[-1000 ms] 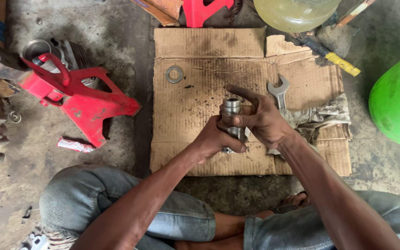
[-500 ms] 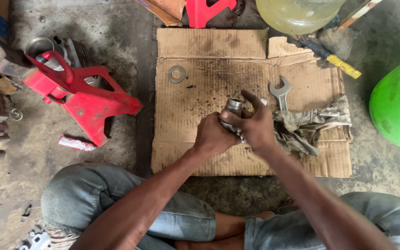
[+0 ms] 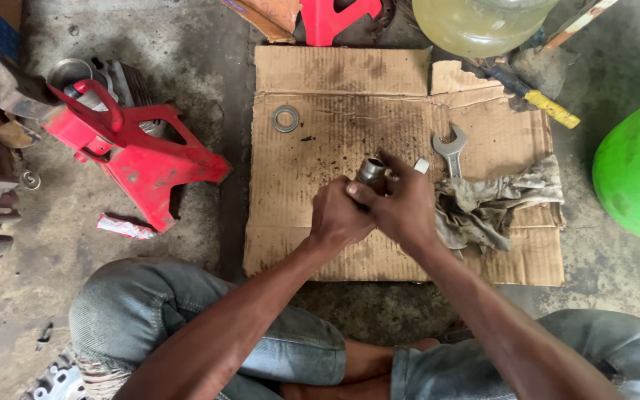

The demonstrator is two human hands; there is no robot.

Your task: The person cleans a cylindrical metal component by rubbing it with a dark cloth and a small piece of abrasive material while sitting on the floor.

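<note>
Gripping a short metal cylinder (image 3: 371,171) over the middle of the cardboard (image 3: 335,89), left hand (image 3: 337,216) and right hand (image 3: 401,207) both close tight around it; greasy fingers could slip, dropping it toward the wrench (image 3: 450,148) just right.

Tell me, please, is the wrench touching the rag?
Touching: the head view shows the wrench handle running under the rag's folds, no gap.

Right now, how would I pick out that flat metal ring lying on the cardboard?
Find the cardboard sheet on the concrete floor. Near its upper-left part, left of the hands, lies the washer, alone. It is a flat grey ring, unlike the open-ended spanner lying beside the rag.
</note>
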